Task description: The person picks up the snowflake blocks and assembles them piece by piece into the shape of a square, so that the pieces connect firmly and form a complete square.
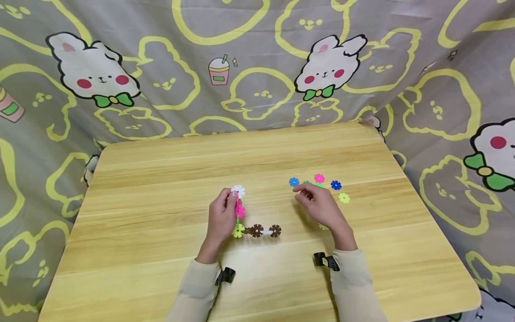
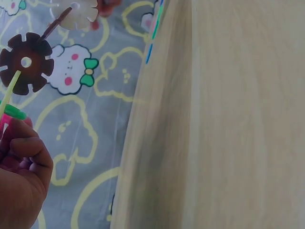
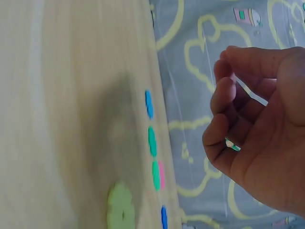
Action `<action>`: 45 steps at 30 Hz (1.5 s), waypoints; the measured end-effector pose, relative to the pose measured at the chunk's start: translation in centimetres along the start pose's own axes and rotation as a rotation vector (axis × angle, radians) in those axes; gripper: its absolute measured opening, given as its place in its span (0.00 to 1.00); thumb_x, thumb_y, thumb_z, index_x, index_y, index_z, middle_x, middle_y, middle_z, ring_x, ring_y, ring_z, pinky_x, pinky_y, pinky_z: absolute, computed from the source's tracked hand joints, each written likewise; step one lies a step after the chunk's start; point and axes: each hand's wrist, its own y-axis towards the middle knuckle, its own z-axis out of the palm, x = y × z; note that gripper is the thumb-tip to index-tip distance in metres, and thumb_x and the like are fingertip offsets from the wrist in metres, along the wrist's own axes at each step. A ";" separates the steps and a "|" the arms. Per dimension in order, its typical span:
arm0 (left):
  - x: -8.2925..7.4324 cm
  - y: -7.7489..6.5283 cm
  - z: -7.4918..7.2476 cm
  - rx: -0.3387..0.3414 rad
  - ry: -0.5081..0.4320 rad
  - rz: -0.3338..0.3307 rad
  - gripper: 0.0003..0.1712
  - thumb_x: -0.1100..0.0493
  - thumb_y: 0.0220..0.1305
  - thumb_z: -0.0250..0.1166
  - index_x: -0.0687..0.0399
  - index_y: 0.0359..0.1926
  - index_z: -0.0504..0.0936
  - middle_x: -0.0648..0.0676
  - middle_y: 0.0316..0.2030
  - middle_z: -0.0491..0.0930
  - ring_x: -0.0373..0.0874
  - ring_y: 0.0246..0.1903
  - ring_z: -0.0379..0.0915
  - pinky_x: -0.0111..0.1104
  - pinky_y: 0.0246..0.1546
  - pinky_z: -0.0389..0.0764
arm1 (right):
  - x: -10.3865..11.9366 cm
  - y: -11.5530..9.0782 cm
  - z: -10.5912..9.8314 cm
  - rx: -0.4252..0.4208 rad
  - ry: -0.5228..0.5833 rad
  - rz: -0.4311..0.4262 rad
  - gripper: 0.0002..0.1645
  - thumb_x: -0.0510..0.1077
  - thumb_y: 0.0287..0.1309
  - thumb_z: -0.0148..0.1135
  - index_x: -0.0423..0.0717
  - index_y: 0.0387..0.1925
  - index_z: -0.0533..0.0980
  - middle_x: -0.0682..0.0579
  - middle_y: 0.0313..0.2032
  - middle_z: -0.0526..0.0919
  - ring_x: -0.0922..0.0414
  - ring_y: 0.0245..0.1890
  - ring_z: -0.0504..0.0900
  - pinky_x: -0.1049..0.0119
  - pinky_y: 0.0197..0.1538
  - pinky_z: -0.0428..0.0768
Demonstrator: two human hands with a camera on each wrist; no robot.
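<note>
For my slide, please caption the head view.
Left hand holds a multicoloured chain of notched plastic discs; right hand hovers near loose discs.

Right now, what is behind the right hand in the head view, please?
Behind the right hand and wrist, two green discs and a yellow disc show partly; the rest, and anything wholly covered, cannot be seen.

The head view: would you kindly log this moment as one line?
left hand: grips disc chain | right hand: holds nothing visible, above table | loose discs: on table near right hand
</note>
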 end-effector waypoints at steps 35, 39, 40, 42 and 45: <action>0.5 0.1 0.2 -0.002 0.006 -0.001 0.14 0.63 0.74 0.49 0.67 0.34 0.76 0.62 0.22 0.75 0.38 0.19 0.66 0.24 0.20 0.67 | -5.1 -2.9 -2.0 0.227 -0.224 0.158 0.20 0.43 0.43 0.77 0.45 0.41 0.83 0.52 0.36 0.79 0.56 0.37 0.73 0.61 0.42 0.72; 0.6 0.1 0.2 0.005 0.004 -0.002 0.13 0.63 0.74 0.49 0.65 0.34 0.76 0.62 0.22 0.75 0.38 0.19 0.66 0.24 0.20 0.67 | -5.2 -3.0 -2.1 0.225 -0.219 0.165 0.18 0.40 0.45 0.76 0.46 0.41 0.83 0.52 0.35 0.79 0.56 0.36 0.73 0.62 0.41 0.72; 0.6 0.1 0.2 0.007 0.002 -0.003 0.13 0.63 0.74 0.49 0.65 0.34 0.76 0.62 0.22 0.75 0.38 0.19 0.66 0.24 0.20 0.67 | -5.3 -3.1 -2.1 0.224 -0.218 0.164 0.17 0.40 0.45 0.75 0.46 0.41 0.83 0.53 0.35 0.79 0.56 0.36 0.73 0.63 0.41 0.72; 0.6 0.1 0.2 0.011 0.001 -0.004 0.14 0.63 0.74 0.49 0.66 0.34 0.76 0.62 0.22 0.75 0.37 0.18 0.66 0.24 0.20 0.67 | -5.4 -3.1 -2.1 0.219 -0.216 0.161 0.16 0.40 0.46 0.75 0.46 0.41 0.82 0.53 0.34 0.79 0.56 0.36 0.73 0.63 0.41 0.72; 0.7 0.1 0.2 0.013 0.002 -0.007 0.14 0.63 0.74 0.49 0.68 0.35 0.76 0.62 0.22 0.75 0.37 0.18 0.66 0.24 0.20 0.67 | -5.6 -3.1 -2.1 0.201 -0.220 0.165 0.15 0.41 0.47 0.75 0.47 0.40 0.82 0.53 0.33 0.78 0.56 0.35 0.73 0.63 0.40 0.72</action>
